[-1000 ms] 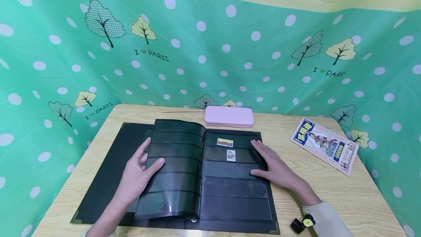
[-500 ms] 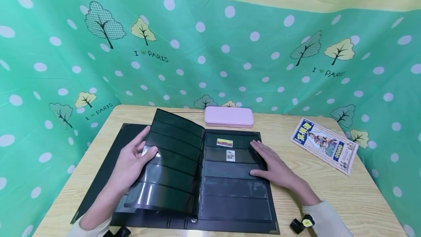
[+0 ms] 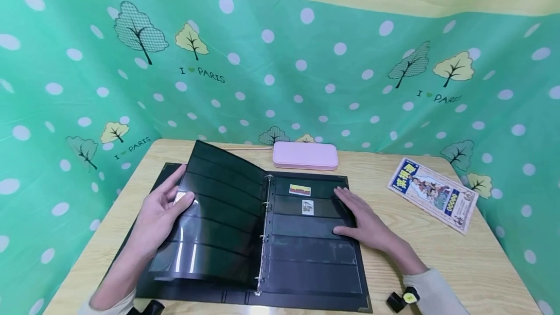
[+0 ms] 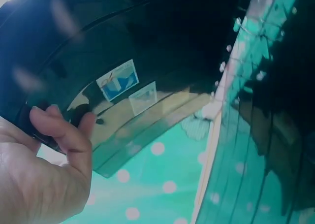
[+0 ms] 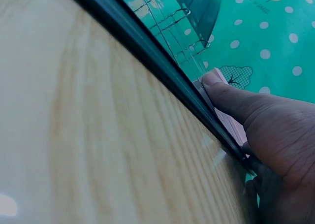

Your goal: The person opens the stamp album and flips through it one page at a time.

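- The person's left hand [image 3: 150,220], at the left, pinches the outer edge of a glossy black plastic stamp leaf [image 3: 214,227] between thumb and fingers; in the past second hand and leaf have swung further left
- That leaf stands tilted over the left half of a large black ring-bound stamp album [image 3: 192,291], open on a pale wood-grain table [image 3: 459,271]; I judge the turn only partway, since the leaf is not yet flat
- In the left wrist view, a blue-and-white rectangular stamp [image 4: 118,80] and a paler stamp [image 4: 143,99] show on the leaf
- The silvery metal rings [image 3: 263,237] at the spine, covered before, now show, so the leaf seems well past the middle
- Right of them, a yellow-and-red stamp [image 3: 300,189] and a small grey-white stamp [image 3: 308,207] sit unmoved in the upper strips, below a pink oblong case [image 3: 305,155]
- The right hand [image 3: 365,218] rests on the album's right edge, thumb and fingers spread apart, unmoved, apparently steadying it
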The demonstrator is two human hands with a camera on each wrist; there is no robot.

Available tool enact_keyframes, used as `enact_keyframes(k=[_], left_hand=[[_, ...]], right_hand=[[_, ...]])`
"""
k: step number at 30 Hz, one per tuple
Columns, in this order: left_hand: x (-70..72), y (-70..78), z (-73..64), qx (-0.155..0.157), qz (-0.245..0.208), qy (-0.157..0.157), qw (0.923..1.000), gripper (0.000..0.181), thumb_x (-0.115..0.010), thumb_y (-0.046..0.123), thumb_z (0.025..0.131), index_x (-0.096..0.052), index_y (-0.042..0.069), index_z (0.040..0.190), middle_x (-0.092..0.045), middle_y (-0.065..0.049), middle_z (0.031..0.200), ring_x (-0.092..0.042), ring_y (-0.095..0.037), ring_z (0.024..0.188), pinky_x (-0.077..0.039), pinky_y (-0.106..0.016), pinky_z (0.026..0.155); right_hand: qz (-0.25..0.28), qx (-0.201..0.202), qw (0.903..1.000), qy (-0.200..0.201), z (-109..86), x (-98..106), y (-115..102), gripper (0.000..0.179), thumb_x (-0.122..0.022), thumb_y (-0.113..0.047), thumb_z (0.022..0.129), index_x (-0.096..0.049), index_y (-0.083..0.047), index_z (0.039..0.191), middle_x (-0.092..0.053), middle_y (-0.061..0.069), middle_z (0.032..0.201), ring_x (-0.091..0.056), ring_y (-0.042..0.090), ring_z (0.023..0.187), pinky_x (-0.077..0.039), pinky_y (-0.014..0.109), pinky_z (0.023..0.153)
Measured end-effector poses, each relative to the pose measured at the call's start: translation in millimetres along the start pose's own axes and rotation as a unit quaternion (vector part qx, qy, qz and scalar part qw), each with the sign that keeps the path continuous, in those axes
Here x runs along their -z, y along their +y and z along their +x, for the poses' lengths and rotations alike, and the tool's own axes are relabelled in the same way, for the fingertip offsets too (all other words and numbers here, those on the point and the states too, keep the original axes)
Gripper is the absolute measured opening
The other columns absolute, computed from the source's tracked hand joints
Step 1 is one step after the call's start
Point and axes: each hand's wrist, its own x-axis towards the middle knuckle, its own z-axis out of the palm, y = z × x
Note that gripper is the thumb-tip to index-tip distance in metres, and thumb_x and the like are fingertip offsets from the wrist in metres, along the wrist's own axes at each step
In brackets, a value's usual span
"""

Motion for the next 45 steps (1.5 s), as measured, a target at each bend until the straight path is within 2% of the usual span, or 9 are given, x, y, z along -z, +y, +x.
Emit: enact_keyframes(k=[4,6,8,11,13,15,19,29,45], left_hand=[[12.8,-10.3,1.8,0.004,0.099,-0.004,0.9951,0.076,-0.067,0.022,0.114,-0.026,0.018,0.178,-0.046,-0.035,0.165,-0.068,-0.042,0.133,-0.056,-0.014,0.083],[21.1,-17.6,5.5,0.006,0.157,-0.014,0.9875,0.078,-0.068,0.024,0.113,-0.027,0.015,0.178,-0.058,-0.041,0.148,-0.058,-0.049,0.142,-0.046,-0.011,0.082],[28.1,-26.2,9.4,0.006,0.200,-0.025,0.9794,0.078,-0.069,0.025,0.112,-0.028,0.010,0.177,-0.060,-0.043,0.140,-0.051,-0.055,0.146,-0.047,-0.018,0.088],[32.1,-40.3,10.5,0.007,0.241,-0.029,0.9702,0.077,-0.071,0.023,0.111,-0.031,0.004,0.175,-0.061,-0.046,0.133,-0.055,-0.058,0.139,-0.056,-0.048,0.102],[31.1,-49.7,7.9,0.005,0.252,-0.027,0.9673,0.077,-0.071,0.020,0.111,-0.031,0.001,0.174,-0.044,-0.050,0.155,-0.048,-0.062,0.145,-0.050,-0.068,0.109],[27.7,-58.3,4.8,0.003,0.260,-0.023,0.9652,0.077,-0.071,0.019,0.111,-0.031,0.000,0.174,-0.042,-0.052,0.155,-0.048,-0.065,0.144,-0.046,-0.076,0.108],[19.5,-73.7,1.6,0.000,0.280,-0.009,0.9598,0.078,-0.071,0.016,0.110,-0.029,0.000,0.174,-0.045,-0.051,0.152,-0.058,-0.065,0.133,-0.050,-0.075,0.105],[3.6,-89.7,-1.3,0.007,0.297,0.015,0.9547,0.076,-0.069,0.011,0.110,-0.029,0.000,0.174,-0.040,-0.042,0.163,-0.051,-0.064,0.140,-0.044,-0.077,0.111],[3.5,-103.9,-1.9,0.010,0.306,0.058,0.9503,0.073,-0.075,0.026,0.108,-0.044,0.000,0.168,-0.065,-0.044,0.136,-0.069,-0.059,0.122,-0.054,-0.070,0.101]], right_hand=[[-0.001,0.003,1.0000,0.002,-0.9,1,0,0.103,-0.088,-0.047,0.096,-0.032,-0.016,0.177,-0.025,0.017,0.182,-0.021,0.046,0.168,-0.020,0.075,0.128],[0.000,0.004,1.0000,0.004,-1.5,2,0,0.104,-0.088,-0.047,0.095,-0.032,-0.016,0.177,-0.025,0.018,0.182,-0.021,0.046,0.168,-0.021,0.076,0.128],[0.002,0.003,1.0000,0.004,-2.1,2,0,0.103,-0.088,-0.047,0.095,-0.032,-0.016,0.177,-0.025,0.018,0.182,-0.022,0.047,0.167,-0.021,0.076,0.127],[0.003,0.007,0.9999,0.007,-2.8,2,0,0.103,-0.088,-0.046,0.096,-0.032,-0.015,0.176,-0.027,0.019,0.182,-0.022,0.048,0.167,-0.022,0.077,0.126],[0.004,0.010,0.9999,0.007,-2.7,2,-1,0.102,-0.088,-0.045,0.096,-0.033,-0.014,0.176,-0.027,0.020,0.181,-0.023,0.049,0.166,-0.023,0.077,0.126],[0.001,0.012,0.9999,0.009,-2.7,2,-1,0.101,-0.087,-0.046,0.096,-0.033,-0.014,0.176,-0.028,0.020,0.181,-0.023,0.050,0.166,-0.024,0.078,0.125],[0.002,0.007,1.0000,0.006,-1.8,3,-2,0.102,-0.087,-0.046,0.096,-0.032,-0.016,0.177,-0.027,0.019,0.182,-0.022,0.048,0.167,-0.024,0.078,0.126],[0.001,0.014,0.9999,0.008,-2.8,2,0,0.102,-0.087,-0.045,0.096,-0.031,-0.016,0.177,-0.027,0.021,0.181,-0.024,0.050,0.165,-0.026,0.078,0.124],[-0.005,0.005,0.9999,0.015,-2.1,0,0,0.105,-0.090,-0.046,0.093,-0.033,-0.019,0.176,-0.028,0.021,0.181,-0.025,0.050,0.165,-0.026,0.079,0.123]])
